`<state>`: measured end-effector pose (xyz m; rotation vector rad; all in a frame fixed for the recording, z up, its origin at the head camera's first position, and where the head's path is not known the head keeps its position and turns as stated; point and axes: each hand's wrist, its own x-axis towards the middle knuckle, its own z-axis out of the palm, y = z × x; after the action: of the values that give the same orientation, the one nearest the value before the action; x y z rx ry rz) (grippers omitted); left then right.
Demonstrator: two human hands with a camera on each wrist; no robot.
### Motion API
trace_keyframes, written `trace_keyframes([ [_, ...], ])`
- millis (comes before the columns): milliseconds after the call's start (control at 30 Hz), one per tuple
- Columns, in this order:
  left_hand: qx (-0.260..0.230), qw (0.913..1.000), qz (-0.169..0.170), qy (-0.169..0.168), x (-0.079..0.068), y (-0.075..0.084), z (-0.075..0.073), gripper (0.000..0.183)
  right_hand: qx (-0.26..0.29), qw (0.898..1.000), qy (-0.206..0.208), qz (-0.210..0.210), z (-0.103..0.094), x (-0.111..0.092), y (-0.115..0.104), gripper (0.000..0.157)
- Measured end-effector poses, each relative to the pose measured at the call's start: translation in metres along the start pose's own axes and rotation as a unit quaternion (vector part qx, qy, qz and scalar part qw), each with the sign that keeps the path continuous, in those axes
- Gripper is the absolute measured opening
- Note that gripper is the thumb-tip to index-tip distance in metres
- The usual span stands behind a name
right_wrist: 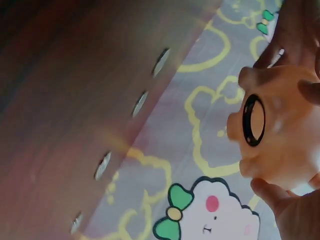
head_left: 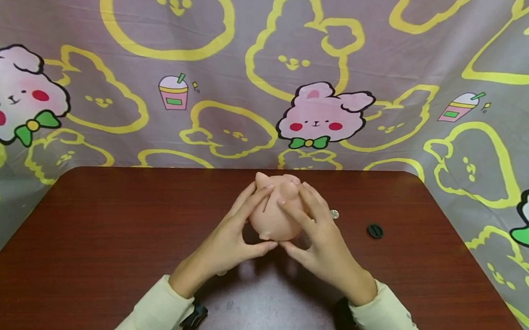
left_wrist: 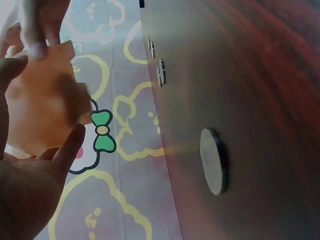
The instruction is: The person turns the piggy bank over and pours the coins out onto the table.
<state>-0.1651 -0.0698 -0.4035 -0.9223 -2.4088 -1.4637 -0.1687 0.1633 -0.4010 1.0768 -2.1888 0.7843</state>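
Both hands hold a pink piggy bank [head_left: 273,220] above the table, in the middle of the head view. My left hand [head_left: 226,237] grips its left side, with the thumb low at the near edge. The right hand [head_left: 326,242] wraps the other side, its thumb meeting the left thumb's tip. A narrow slot [head_left: 265,205] shows on the pig's back. In the right wrist view, a black ring [right_wrist: 246,120] surrounds a round opening in the belly, between the stubby feet. A coin [left_wrist: 212,161] lies on the table below, large in the left wrist view.
Several more coins lie on the table, one coin [head_left: 334,214] just beyond the right hand. A black round plug [head_left: 375,231] rests farther right. The brown table [head_left: 115,226] ends at a patterned curtain [head_left: 233,85] behind and on the sides.
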Motion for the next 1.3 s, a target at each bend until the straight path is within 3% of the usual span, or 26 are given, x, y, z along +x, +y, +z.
trace_keyframes([
  [67,-0.017,0.9998,0.000,0.004,0.001,0.000,0.000,0.103,0.056,0.998,0.011,0.034,-0.001,0.000,-0.001,0.090],
  [133,-0.050,0.9987,-0.001,0.008,0.002,-0.001,-0.001,0.102,0.123,0.989,0.012,0.078,-0.003,0.000,-0.004,0.092],
  [267,-0.128,0.9917,-0.001,0.014,0.004,0.000,-0.003,0.100,0.275,0.947,0.002,0.166,-0.008,0.003,-0.010,0.094],
  [367,-0.154,0.9879,-0.004,0.020,0.005,0.002,-0.005,0.098,0.337,0.916,-0.012,0.217,-0.010,0.004,-0.013,0.096],
  [400,-0.151,0.9883,-0.005,0.024,0.005,0.003,-0.006,0.096,0.335,0.914,-0.019,0.230,-0.010,0.005,-0.013,0.096],
  [467,-0.111,0.9931,-0.005,0.035,0.006,0.007,-0.006,0.093,0.325,0.910,-0.035,0.255,-0.010,0.005,-0.011,0.096],
  [567,0.016,0.9988,0.001,0.045,0.009,0.015,-0.006,0.088,0.303,0.911,-0.058,0.273,-0.008,0.005,-0.006,0.095],
  [633,0.120,0.9917,0.009,0.046,0.011,0.021,-0.004,0.086,0.292,0.913,-0.068,0.276,-0.006,0.005,-0.003,0.095],
  [700,0.201,0.9785,0.018,0.042,0.012,0.027,-0.002,0.086,0.288,0.915,-0.072,0.275,-0.005,0.003,-0.001,0.096],
  [800,0.262,0.9639,0.024,0.040,0.013,0.034,0.001,0.085,0.285,0.914,-0.077,0.278,-0.005,0.002,0.000,0.097],
  [867,0.276,0.9600,0.023,0.041,0.013,0.036,0.002,0.084,0.281,0.915,-0.081,0.277,-0.005,0.002,0.001,0.097],
  [1000,0.266,0.9630,0.017,0.041,0.014,0.036,0.003,0.085,0.284,0.914,-0.084,0.278,-0.005,0.001,0.002,0.097],
  [1100,0.226,0.9734,0.002,0.038,0.014,0.034,0.001,0.085,0.308,0.905,-0.084,0.283,-0.006,0.001,0.003,0.097],
  [1233,0.099,0.9930,-0.050,0.041,0.016,0.032,-0.001,0.085,0.364,0.879,-0.077,0.299,-0.007,0.002,0.003,0.094],
  [1300,0.026,0.9955,-0.077,0.050,0.016,0.030,-0.001,0.084,0.381,0.868,-0.071,0.309,-0.008,0.003,0.003,0.092],
])
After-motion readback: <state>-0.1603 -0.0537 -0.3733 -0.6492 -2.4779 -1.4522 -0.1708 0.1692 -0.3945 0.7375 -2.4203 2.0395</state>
